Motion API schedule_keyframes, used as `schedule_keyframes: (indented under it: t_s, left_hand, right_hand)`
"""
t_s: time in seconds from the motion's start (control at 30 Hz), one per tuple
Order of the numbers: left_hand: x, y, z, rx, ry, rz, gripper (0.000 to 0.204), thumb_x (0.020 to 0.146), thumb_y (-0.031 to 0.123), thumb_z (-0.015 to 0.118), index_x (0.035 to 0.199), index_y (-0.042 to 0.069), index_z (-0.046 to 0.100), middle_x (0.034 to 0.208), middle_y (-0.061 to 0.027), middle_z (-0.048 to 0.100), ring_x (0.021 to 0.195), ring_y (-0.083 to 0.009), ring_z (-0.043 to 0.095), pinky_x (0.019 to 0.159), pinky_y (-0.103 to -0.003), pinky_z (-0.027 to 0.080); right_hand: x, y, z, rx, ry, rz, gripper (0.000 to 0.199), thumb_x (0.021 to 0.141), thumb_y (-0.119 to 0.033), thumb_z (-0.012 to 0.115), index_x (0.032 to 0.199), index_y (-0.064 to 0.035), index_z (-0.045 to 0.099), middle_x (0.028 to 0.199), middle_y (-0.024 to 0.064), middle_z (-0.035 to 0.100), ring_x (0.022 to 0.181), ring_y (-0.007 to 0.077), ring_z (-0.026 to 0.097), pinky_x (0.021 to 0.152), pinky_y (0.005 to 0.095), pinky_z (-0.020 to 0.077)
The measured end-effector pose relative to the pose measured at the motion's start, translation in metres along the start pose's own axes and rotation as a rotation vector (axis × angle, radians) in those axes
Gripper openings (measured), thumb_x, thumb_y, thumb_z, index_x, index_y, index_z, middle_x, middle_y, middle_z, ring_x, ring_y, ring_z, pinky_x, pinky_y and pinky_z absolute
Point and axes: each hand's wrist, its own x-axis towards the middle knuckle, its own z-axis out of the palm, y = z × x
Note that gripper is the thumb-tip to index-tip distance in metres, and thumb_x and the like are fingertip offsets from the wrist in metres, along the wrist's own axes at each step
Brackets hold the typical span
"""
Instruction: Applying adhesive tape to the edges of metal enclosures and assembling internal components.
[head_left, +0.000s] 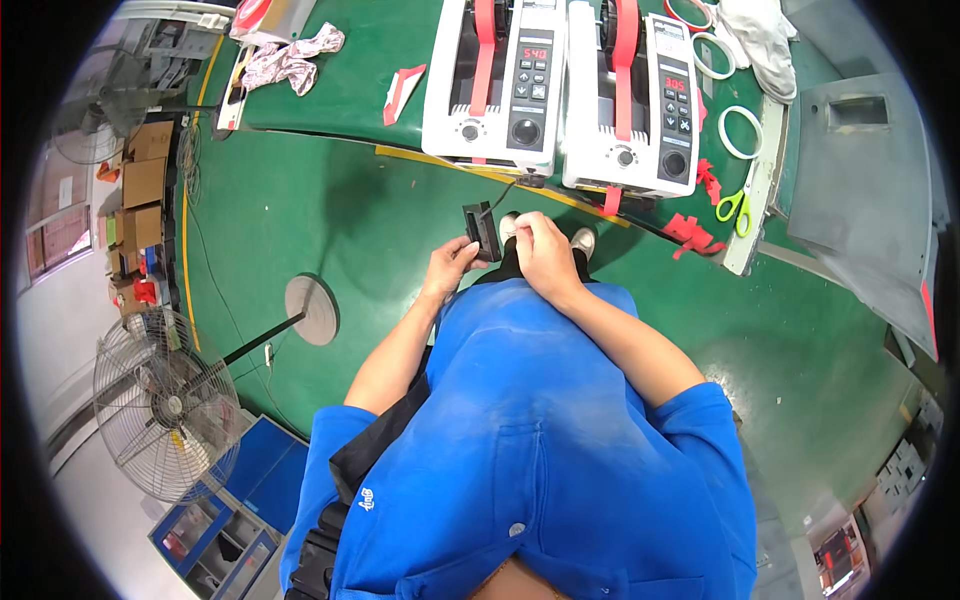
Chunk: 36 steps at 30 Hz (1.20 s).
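The left hand (452, 268) pinches a small black rectangular piece (483, 232) along its near edge, left of the loosely curled right hand (548, 260), whose grip I cannot tell. Beyond, white boxy tape machines (525, 85) stand on a green-topped table (355, 85).

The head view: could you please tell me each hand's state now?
Left hand: holding a black rectangular part.
Right hand: curled; whether holding anything cannot be told.
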Motion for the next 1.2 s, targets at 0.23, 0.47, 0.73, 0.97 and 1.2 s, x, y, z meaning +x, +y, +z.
schedule_keyframes:
  t_s: [0.23,0.47,0.73,0.97,1.2]
  left_hand:
    - [-0.003,-0.003,0.002,-0.021,0.000,0.009,0.028,0.082,0.015,0.055,0.098,-0.008,0.052,0.085,-0.0113,0.058,0.068,-0.0141,0.058,0.062,-0.022,0.047]
    - [-0.024,0.019,0.001,0.167,0.328,0.203,0.023,0.075,0.009,0.063,0.092,-0.005,0.055,0.082,-0.0072,0.057,0.069,-0.0118,0.057,0.055,-0.023,0.047]
    - [-0.050,0.055,0.005,0.909,0.555,0.925,0.026,0.060,-0.003,0.067,0.082,0.008,0.062,0.083,-0.0058,0.052,0.074,-0.0178,0.051,0.054,-0.024,0.045]
    - [-0.064,0.057,0.015,0.998,0.366,1.241,0.036,0.056,-0.004,0.068,0.088,0.013,0.063,0.089,-0.0074,0.048,0.081,-0.0231,0.049,0.068,-0.030,0.045]
    - [-0.062,0.057,0.026,-0.195,0.238,0.480,0.035,0.076,0.007,0.060,0.109,-0.002,0.051,0.101,-0.0087,0.051,0.087,-0.0152,0.051,0.071,-0.026,0.048]
  right_hand:
    - [-0.005,0.001,-0.004,0.014,-0.011,0.027,0.010,0.078,-0.008,0.049,0.087,-0.0046,0.049,0.081,0.0145,0.055,0.072,0.0319,0.055,0.062,0.0388,0.0440]
    - [-0.009,-0.010,-0.011,0.152,-0.096,-0.040,0.011,0.078,-0.004,0.049,0.089,-0.0026,0.050,0.077,0.0127,0.054,0.067,0.0256,0.056,0.060,0.0329,0.0443]
    - [0.001,-0.033,-0.005,0.898,-0.402,0.633,0.025,0.082,-0.018,0.054,0.099,0.0006,0.049,0.088,0.0111,0.056,0.077,0.0153,0.056,0.069,0.0260,0.0474]
    - [-0.004,-0.024,-0.008,1.177,-0.462,0.755,0.024,0.084,-0.020,0.052,0.099,-0.0015,0.051,0.094,0.0064,0.056,0.079,0.0124,0.055,0.072,0.0251,0.0464]
    - [-0.006,-0.024,-0.008,1.072,-0.380,0.568,0.025,0.081,-0.009,0.056,0.103,0.0015,0.049,0.098,0.0106,0.056,0.081,0.0139,0.056,0.072,0.0256,0.0477]
